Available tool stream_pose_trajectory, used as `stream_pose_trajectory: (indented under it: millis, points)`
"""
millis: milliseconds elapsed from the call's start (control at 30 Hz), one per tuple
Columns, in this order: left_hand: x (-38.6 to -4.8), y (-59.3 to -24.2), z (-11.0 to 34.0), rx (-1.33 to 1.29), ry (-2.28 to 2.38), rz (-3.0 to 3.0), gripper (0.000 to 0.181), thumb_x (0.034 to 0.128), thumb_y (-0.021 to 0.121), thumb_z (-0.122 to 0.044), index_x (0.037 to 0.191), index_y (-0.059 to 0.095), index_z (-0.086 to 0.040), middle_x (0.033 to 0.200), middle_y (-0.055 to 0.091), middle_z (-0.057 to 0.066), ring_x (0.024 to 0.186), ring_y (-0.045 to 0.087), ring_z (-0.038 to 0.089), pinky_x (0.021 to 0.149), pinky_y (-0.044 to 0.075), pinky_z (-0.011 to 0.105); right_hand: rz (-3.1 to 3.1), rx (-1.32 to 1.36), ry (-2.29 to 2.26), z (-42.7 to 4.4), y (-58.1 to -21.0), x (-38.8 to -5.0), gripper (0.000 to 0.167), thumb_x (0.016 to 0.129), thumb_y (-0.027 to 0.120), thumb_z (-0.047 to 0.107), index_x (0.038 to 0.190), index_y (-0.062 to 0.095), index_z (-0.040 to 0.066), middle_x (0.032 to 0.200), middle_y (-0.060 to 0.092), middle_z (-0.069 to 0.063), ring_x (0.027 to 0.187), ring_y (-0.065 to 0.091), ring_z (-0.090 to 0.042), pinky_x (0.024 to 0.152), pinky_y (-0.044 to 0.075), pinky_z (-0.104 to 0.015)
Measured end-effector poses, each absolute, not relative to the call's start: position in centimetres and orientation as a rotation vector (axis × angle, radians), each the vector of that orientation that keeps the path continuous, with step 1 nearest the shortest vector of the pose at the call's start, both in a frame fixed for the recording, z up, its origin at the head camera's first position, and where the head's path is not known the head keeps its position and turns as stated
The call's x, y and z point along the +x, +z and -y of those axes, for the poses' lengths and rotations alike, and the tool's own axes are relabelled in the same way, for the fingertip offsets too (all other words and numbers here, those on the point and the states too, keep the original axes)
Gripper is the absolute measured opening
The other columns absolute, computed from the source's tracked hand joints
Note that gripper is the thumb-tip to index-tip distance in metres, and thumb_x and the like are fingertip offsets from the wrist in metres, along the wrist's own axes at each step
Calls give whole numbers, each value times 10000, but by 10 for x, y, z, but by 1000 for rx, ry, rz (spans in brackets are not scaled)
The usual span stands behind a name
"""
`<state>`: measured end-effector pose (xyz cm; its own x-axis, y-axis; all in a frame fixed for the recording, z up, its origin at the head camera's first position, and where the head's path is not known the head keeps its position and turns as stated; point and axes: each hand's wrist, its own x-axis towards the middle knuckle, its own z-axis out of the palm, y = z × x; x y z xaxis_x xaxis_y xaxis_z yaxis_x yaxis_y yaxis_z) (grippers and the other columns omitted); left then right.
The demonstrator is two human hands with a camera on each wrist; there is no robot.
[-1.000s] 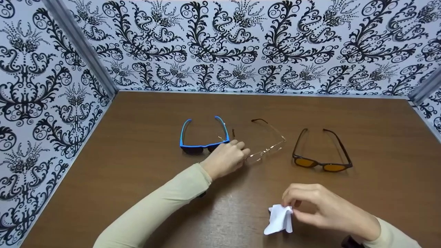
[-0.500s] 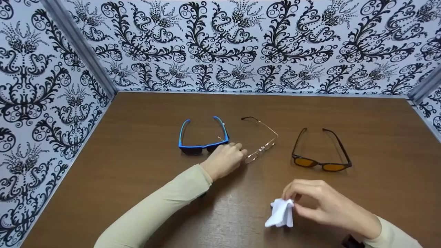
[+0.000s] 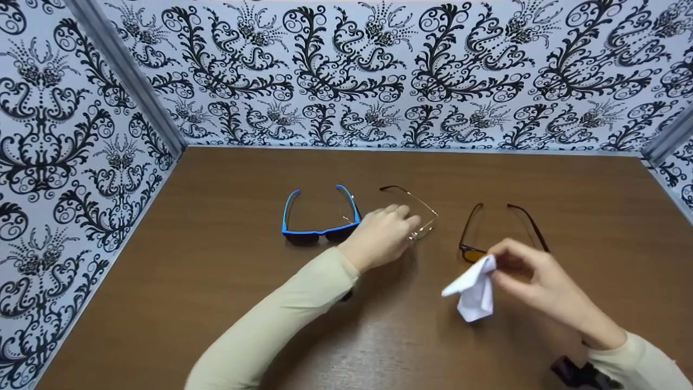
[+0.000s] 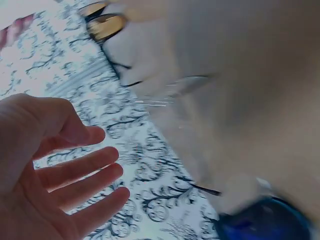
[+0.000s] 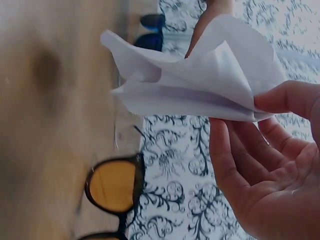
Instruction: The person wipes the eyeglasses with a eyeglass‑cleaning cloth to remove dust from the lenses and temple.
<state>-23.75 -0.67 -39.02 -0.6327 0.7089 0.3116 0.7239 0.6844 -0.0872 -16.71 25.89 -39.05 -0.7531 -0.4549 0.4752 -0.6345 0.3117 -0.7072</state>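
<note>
The left hand extends from a smooth cream sleeve, back upward, fingers loosely extended and slightly parted, with nothing in its grasp; it partly covers the thin, gold-coloured wire-framed glasses near the middle of the brown wood-grain surface. Whether it touches them cannot be told. The right hand, angled in from the surface's near right corner, pinches a soft white folded cloth between thumb and fingertips, its loose corners hanging. Behind the cloth, toward the right edge, lie black-framed glasses with rounded amber lenses. Blue-framed sunglasses with dark lenses rest left of the left hand, temples toward the far edge.
</note>
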Motion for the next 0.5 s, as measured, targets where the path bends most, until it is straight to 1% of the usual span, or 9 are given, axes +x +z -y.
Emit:
stream_pose_trajectory:
  millis: [33, 100, 167, 233, 300, 367, 433, 500]
  points:
    - [-239, -387, 1, -1137, -66, 2589, 156, 881, 666, -174, 1029, 674, -125, 975, 628, 52, 923, 611, 210, 735, 537, 337, 2395, 951, 1431, -262, -388, -168, 349, 724, 634, -253, 983, 629, -20, 918, 660, -18, 827, 644, -89, 719, 522, -178]
    - [-242, -379, -12, -1167, -57, 2647, 238, 882, 672, -184, 1116, 667, -141, 1118, 629, 64, 1065, 587, 218, 846, 520, 337, 2413, 838, 1462, -267, -382, -170, 320, 737, 633, -251, 985, 627, -48, 915, 665, -30, 811, 653, -100, 695, 531, -189]
    - [-246, -374, -25, -1214, -29, 2713, 312, 892, 666, -188, 1202, 648, -158, 1254, 592, 73, 1192, 527, 231, 954, 468, 343, 2423, 714, 1472, -272, -375, -172, 298, 751, 631, -245, 994, 623, -73, 919, 675, -37, 798, 658, -109, 683, 534, -194]
    - [-251, -371, -38, -1273, 3, 2767, 350, 890, 667, -174, 1239, 635, -166, 1340, 547, 77, 1272, 464, 241, 1024, 409, 354, 2413, 591, 1491, -278, -366, -173, 284, 764, 622, -244, 1009, 616, -99, 923, 687, -41, 780, 659, -115, 666, 533, -193]
    - [-256, -371, -50, -1323, 30, 2792, 348, 906, 643, -152, 1252, 638, -180, 1369, 533, 63, 1306, 428, 237, 1052, 376, 358, 2362, 497, 1551, -284, -358, -175, 277, 776, 603, -251, 1024, 603, -128, 929, 697, -59, 780, 658, -127, 673, 527, -188]
    - [-259, -373, -60, -1360, 70, 2794, 330, 919, 619, -130, 1239, 654, -201, 1357, 547, 29, 1307, 422, 220, 1043, 385, 352, 2280, 441, 1637, -290, -351, -176, 268, 790, 581, -254, 1037, 594, -148, 931, 706, -79, 785, 660, -139, 678, 520, -184]
    - [-263, -379, -70, -1383, 107, 2797, 334, 922, 603, -100, 1218, 671, -237, 1334, 562, -10, 1313, 410, 202, 1037, 388, 360, 2187, 423, 1737, -295, -347, -177, 256, 804, 563, -254, 1043, 586, -163, 936, 708, -105, 808, 663, -151, 702, 514, -182]
    - [-264, -385, -79, -1400, 166, 2819, 355, 932, 588, -87, 1222, 670, -274, 1351, 548, -38, 1345, 367, 197, 1055, 366, 370, 2108, 423, 1807, -299, -345, -177, 235, 812, 557, -248, 1034, 583, -173, 931, 709, -118, 823, 665, -151, 721, 510, -175]
